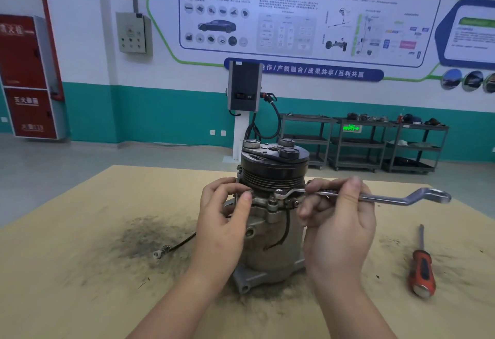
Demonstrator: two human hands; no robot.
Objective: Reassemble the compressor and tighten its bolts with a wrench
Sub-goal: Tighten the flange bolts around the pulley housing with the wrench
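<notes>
The compressor stands upright in the middle of the wooden table, its black grooved pulley on top. A silver ring wrench lies level across its flange, the near ring seated on a bolt at the front. My right hand pinches the wrench shaft between thumb and fingers, just right of the compressor. My left hand holds the compressor's left side, thumb on the flange edge. A black wire with a ring terminal trails out to the left.
An orange-handled screwdriver lies on the table at the right. Dark grime stains the wood left of the compressor. Beyond the table stand a charging post and black shelf carts against the teal wall.
</notes>
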